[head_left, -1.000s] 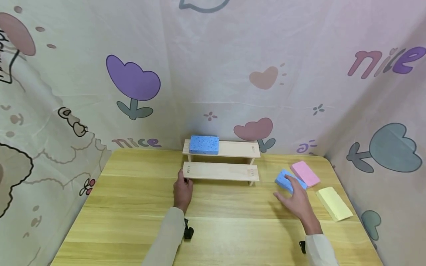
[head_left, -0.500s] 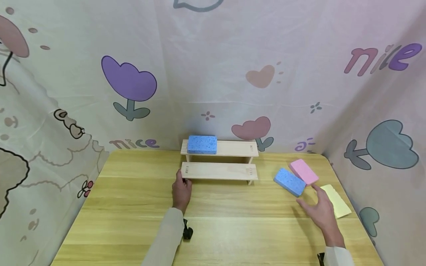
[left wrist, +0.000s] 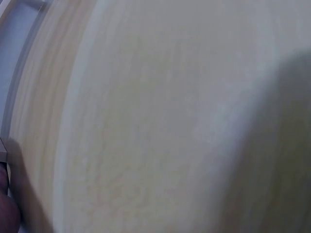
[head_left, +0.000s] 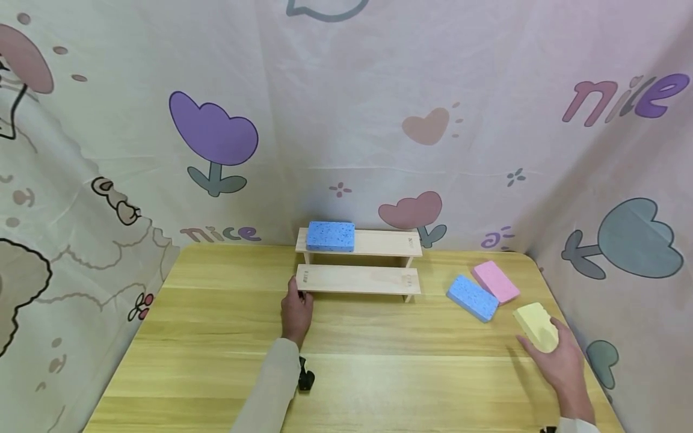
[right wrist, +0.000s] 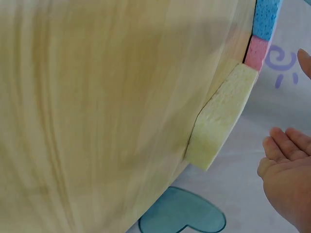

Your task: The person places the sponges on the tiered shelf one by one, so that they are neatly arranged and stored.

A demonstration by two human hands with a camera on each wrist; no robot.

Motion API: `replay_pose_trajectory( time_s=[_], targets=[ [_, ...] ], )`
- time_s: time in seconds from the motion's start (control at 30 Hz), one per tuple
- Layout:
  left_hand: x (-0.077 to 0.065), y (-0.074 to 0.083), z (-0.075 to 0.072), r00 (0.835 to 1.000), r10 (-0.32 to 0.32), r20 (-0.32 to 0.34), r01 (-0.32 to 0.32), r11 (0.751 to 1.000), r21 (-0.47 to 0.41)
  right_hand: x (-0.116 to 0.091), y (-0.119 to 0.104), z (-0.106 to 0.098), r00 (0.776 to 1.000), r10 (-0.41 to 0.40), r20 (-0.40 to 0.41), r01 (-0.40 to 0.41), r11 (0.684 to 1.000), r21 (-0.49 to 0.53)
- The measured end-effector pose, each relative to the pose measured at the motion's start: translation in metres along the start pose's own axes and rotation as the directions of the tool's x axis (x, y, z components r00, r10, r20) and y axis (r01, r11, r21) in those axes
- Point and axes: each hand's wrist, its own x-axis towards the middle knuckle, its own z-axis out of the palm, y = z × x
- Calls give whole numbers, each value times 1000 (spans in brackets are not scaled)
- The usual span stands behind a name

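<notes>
The yellow sponge lies on the right of the desk, beneath the right hand, whose fingers are spread loosely and, in the right wrist view, clear of it. Just beyond sit a pink sponge and a blue sponge, side by side. Farther left, the left hand grips the wooden rack by its near left end; another blue sponge rests on its upper step.

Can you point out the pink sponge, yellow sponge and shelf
Pink sponge (head_left: 495,282): head view, middle of top face.
Yellow sponge (right wrist: 221,116): right wrist view, middle of top face.
Shelf (head_left: 357,279): head view, middle of lower board.
</notes>
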Motion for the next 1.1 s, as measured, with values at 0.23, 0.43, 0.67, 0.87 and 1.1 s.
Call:
replay_pose_trajectory(
  time_s=[0.23, 0.43, 0.67, 0.87, 1.1],
  targets=[
    [0, 0, 0, 1000, -11, 7, 11, 1000, 1, 1, 13, -4, 997, 65, 35, -64, 997, -43],
    [0, 1, 0, 1000, -5, 9, 5, 1000, -3, 4, 26, -4, 995, 84, 63, -79, 994, -73],
    [0, 1, -1, 1000, -3, 15, 3, 1000, -6, 10, 38, -5, 976, 149, 161, -132, 985, -110],
    [0, 0, -1, 1000, -4, 17, 4, 1000, -5, 12, 42, -5, 950, 233, 206, -214, 970, -112],
    [0, 1, -1, 1000, 4, 3, -4, 1000, 5, 14, 49, -6, 930, 276, 243, -257, 960, -109]
  ],
)
